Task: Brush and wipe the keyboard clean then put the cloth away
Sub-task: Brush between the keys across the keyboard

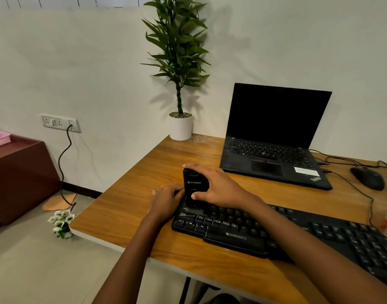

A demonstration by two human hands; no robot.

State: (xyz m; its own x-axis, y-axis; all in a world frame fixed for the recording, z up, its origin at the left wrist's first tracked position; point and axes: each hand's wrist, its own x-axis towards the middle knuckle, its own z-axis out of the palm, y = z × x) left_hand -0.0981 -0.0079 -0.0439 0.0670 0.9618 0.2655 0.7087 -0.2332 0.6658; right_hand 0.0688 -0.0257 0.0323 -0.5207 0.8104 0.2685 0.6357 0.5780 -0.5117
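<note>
keyboard (346, 233), lower centre: "ZEBRONICS" with logo on front edge; key legends Ctrl, Alt, Shift, Z, X, C, V, B, N, M | laptop (273, 154), right of centre: "ThinkPad" mark on palm-rest corner, partly legible; white sticker unreadable | brush (194, 183), centre: white logo word, too blurred

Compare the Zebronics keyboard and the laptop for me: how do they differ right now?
The keyboard lies flat at the desk's near edge; the laptop sits farther back, lid open, screen dark. The right hand holds a black brush on the keyboard's left end; nothing touches the laptop. The keyboard looks wider than the laptop. Both are black.
</note>
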